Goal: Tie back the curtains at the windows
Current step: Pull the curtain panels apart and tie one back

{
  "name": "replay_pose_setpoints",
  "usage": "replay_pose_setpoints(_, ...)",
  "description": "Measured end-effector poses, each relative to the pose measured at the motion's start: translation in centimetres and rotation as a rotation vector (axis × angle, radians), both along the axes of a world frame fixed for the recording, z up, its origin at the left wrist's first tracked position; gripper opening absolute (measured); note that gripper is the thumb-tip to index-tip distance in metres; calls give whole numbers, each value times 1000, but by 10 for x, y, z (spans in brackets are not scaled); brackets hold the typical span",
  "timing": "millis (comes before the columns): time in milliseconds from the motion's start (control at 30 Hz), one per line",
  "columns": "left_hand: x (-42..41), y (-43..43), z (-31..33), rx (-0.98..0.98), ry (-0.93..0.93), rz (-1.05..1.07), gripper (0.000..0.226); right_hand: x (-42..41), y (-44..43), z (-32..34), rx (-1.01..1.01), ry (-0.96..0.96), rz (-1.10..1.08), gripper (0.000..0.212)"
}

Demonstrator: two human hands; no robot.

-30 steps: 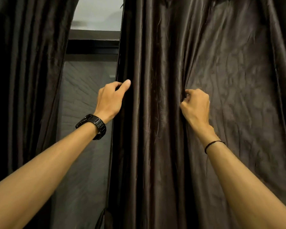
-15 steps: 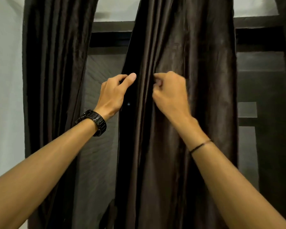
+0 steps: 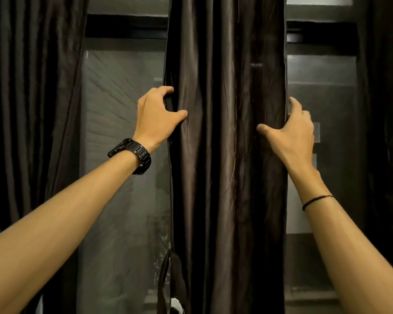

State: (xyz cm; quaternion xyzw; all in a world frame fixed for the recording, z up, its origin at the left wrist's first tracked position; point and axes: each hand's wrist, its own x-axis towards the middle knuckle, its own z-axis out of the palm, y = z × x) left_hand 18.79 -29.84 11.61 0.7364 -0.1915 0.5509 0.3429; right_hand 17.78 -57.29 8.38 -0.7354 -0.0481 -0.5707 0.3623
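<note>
Both hands clasp the middle curtain point(image 3: 225, 168), a long dark brown panel of glossy, creased fabric that hangs down the centre of the view from twelve o'clock to six o'clock. At the panel's nine o'clock edge the left hand point(image 3: 156, 116) has its fingers hooked round behind the hem and its thumb pressed on the front. At the three o'clock edge the right hand point(image 3: 292, 137) does the same, thumb spread across the front folds and fingers wrapped behind the edge; its forefinger points up along the hem, and the fingertips are blurred. Between the two hands the cloth is bunched into deep upright folds.

On the left wrist sits a black link-band wristwatch point(image 3: 132, 155); on the right forearm, a thin black cord bracelet point(image 3: 317, 200).

Grey, dim window glass point(image 3: 123, 137) shows on either side of the gathered panel, under a dark horizontal window frame bar point(image 3: 125, 28) at eleven o'clock. A second dark brown pleated curtain point(image 3: 32, 109) hangs at nine o'clock, apart from the held one, and a third dark curtain point(image 3: 386, 132) fills the three o'clock edge. Near seven o'clock a narrow dark strap loop point(image 3: 162, 279) dangles beside the panel's lower left edge; what it is fixed to is unclear.
</note>
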Motion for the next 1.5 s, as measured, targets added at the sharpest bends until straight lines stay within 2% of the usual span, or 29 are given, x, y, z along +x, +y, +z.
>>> replay_pose_setpoints(100, 5, -3, -9, 38, 22, 9, 44, 16, 0, -15, -71, 60, 126, 53)
replay_pose_setpoints(167, 7, -6, -21, 53, 30, -20, 15, 23, 6, -31, -116, -4, 121, 51)
replay_pose_setpoints(200, 7, -6, -28, 58, 48, -39, 9, 24, 11, -40, -130, -58, 114, 56)
replay_pose_setpoints(300, 11, -3, -52, 37, 127, -85, 32, 23, 28, -73, -136, -181, 69, 73)
replay_pose_setpoints(400, 19, 3, -77, 61, 164, -82, 36, 9, 45, -107, -131, -229, 160, 66)
replay_pose_setpoints(500, 13, 4, -100, 55, 228, -136, 37, 1, 58, -131, -220, -125, 182, 73)
replay_pose_setpoints(600, 7, 2, -118, 14, 295, -146, 69, 8, 66, -148, -292, -16, 63, 80)
replay_pose_setpoints(633, 8, 2, -123, -11, 322, -146, 71, 10, 68, -154, -292, -7, 44, 78)
replay_pose_setpoints(767, 14, 11, -142, -85, 393, -132, 51, 13, 69, -176, -279, -48, 48, 69)
replay_pose_setpoints(833, 17, 14, -150, -51, 373, -79, 30, 15, 69, -185, -219, -59, 120, 64)
replay_pose_setpoints(933, 12, 12, -161, -4, 246, 45, 45, 12, 72, -193, -126, -56, 219, 57)
replay_pose_setpoints(1033, 0, 3, -179, 23, 100, 22, 55, -1, 81, -207, -128, -98, 259, 55)
replay_pose_setpoints(1133, -14, -7, -209, -35, 173, -167, 81, -14, 92, -233, -166, -39, 382, 76)
replay_pose_setpoints(1267, -22, -10, -253, -79, 295, -180, 99, -14, 99, -266, -184, 44, 426, 92)
replay_pose_setpoints(1333, -24, -8, -269, -150, 367, -198, 88, -15, 101, -279, -201, 34, 448, 91)
replay_pose_setpoints(1433, -24, -5, -283, -133, 378, -127, 29, -16, 103, -294, -260, 20, 467, 89)
replay_pose_setpoints(1467, -24, -4, -286, -99, 364, -108, 24, -16, 104, -298, -270, 20, 469, 87)
replay_pose_setpoints(1500, -24, -4, -288, -79, 362, -105, 31, -17, 106, -301, -264, 21, 473, 82)
